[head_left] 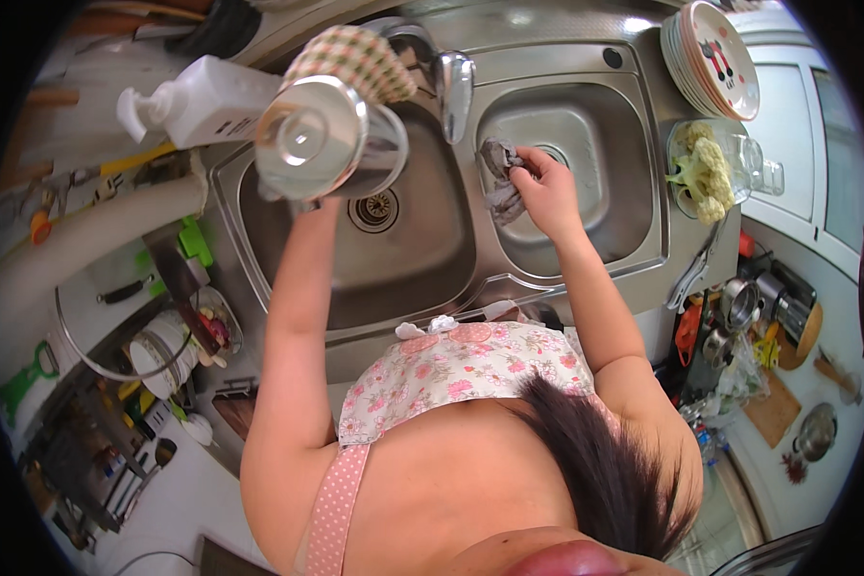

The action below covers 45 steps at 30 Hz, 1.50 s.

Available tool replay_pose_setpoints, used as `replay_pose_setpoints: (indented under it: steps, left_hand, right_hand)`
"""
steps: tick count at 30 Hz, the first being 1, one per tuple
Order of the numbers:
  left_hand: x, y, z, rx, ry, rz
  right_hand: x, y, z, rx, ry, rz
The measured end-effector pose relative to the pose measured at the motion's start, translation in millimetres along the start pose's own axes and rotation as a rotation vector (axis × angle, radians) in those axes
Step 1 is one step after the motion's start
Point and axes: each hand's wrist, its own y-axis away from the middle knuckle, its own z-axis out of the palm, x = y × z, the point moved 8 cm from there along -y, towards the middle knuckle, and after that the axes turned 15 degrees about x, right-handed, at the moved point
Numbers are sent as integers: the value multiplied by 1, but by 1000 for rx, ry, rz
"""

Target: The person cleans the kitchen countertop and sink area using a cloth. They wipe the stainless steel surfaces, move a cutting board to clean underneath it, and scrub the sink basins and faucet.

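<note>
My left hand (320,205) is raised over the left sink basin (403,273), gripping a clear jug-like vessel (392,155). Its shiny round end (309,137) faces the camera and hides most of the fingers; whether that end is a lid or the base I cannot tell. Over the right basin (612,237), near the divider, my right hand (547,187) pinches a crumpled grey cloth (504,183). The chrome faucet (455,97) stands between the two basins. Behind the vessel a checked cloth (356,61) is partly hidden.
A white pump bottle (216,101) stands left of the vessel. On the right ledge are stacked plates (727,65), a glass bowl with cauliflower (705,173) and a peeler-like metal tool (695,270). A cleaver (176,273) and a bowl stack (162,360) are at left.
</note>
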Motion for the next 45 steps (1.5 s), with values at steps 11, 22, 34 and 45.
replay_pose_setpoints:
  steps: [11, 22, 34, 45]
  left_hand:
    - [13, 173, 40, -345, 1211, -1460]
    - [-49, 143, 89, 113, 1376, -1719]
    - [-48, 140, 102, 82, 1271, -1674]
    - [-47, 141, 92, -29, 1193, -1533]
  right_hand:
    - [-22, 38, 81, 24, 123, -220]
    - [-112, -7, 86, 148, 666, -957]
    - [-120, -14, 64, 41, 346, -790]
    - [54, -7, 173, -63, 10, -185]
